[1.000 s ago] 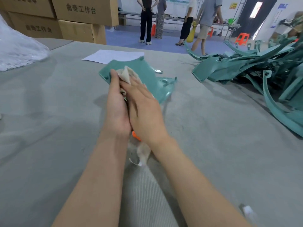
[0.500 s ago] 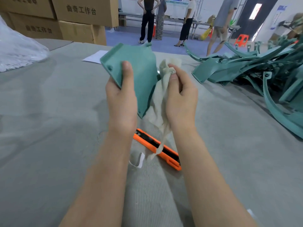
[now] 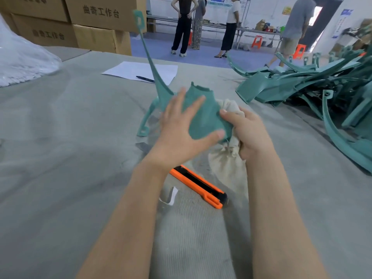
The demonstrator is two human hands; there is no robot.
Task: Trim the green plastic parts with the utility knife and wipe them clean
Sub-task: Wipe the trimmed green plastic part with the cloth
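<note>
While I am wiping, I am holding the teal-green moulded plastic part [image 3: 203,115], with its long thin arm, just beyond the orange-and-black utility knife [image 3: 198,186] that is lying on the grey felt tabletop [image 3: 60,158]. My left hand [image 3: 181,127] is bracing the part with its fingers spread straight. My right hand [image 3: 245,133] is clenching the bunched beige cloth [image 3: 229,164] against the part's right edge. I am judging that firm bracing and short strokes are serving best here. The part is hiding where the cloth is actually touching it, and I cannot tell whether the knife's blade is retracted.
</note>
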